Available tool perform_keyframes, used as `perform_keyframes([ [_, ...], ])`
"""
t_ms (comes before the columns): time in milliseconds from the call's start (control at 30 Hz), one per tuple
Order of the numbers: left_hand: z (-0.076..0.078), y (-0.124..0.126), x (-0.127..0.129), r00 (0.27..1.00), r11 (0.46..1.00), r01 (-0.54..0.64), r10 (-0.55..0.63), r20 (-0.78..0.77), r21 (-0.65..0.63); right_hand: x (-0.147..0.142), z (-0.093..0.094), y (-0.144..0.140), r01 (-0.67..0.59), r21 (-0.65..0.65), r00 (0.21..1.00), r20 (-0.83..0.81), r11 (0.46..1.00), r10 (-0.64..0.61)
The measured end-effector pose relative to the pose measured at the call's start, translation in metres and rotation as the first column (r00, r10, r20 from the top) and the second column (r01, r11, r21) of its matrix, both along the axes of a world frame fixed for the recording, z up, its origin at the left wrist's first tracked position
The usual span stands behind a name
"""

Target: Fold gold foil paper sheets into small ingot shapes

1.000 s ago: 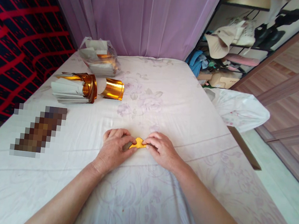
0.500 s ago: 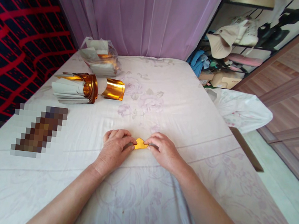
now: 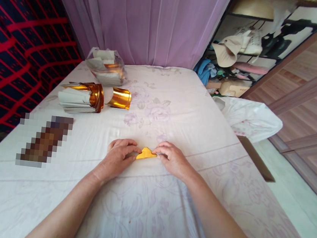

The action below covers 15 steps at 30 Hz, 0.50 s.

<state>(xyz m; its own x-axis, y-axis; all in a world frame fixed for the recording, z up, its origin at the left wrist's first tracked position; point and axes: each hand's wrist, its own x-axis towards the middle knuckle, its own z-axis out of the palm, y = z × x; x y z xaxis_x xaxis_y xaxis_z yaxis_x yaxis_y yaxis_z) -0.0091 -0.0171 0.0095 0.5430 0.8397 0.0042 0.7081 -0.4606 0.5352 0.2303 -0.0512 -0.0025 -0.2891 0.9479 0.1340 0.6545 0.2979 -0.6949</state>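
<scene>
Gold paper piece [image 3: 145,154] on sheet — pinched between left hand [image 3: 118,156] and right hand [image 3: 172,159] fingertips.

Two hands: left hand [image 3: 118,156], right hand [image 3: 171,159]. One folded gold paper [image 3: 145,154] between them. Beyond paper, left: one stack of gold-and-white sheets [image 3: 79,96], one gold foil curl [image 3: 120,98], one clear bag [image 3: 106,66].

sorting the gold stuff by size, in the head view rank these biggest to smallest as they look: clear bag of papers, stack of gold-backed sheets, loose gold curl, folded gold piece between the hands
1. stack of gold-backed sheets
2. clear bag of papers, close to the stack and farther from the camera, so this order is unsure
3. loose gold curl
4. folded gold piece, pinched by left hand and right hand
</scene>
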Motion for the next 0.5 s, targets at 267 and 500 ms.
perform_keyframes([
  [267, -0.004, -0.002, -0.001, 0.997, 0.997, -0.027, 0.022, 0.070, 0.069, -0.001, -0.003, 0.000, 0.035, 0.025, 0.996, -0.081, 0.999, -0.033],
  [500, -0.001, -0.012, 0.009, 0.998, 0.984, -0.044, 0.036, 0.052, 0.170, -0.004, -0.010, -0.001, 0.040, 0.115, 0.997, -0.066, 0.993, -0.033],
])
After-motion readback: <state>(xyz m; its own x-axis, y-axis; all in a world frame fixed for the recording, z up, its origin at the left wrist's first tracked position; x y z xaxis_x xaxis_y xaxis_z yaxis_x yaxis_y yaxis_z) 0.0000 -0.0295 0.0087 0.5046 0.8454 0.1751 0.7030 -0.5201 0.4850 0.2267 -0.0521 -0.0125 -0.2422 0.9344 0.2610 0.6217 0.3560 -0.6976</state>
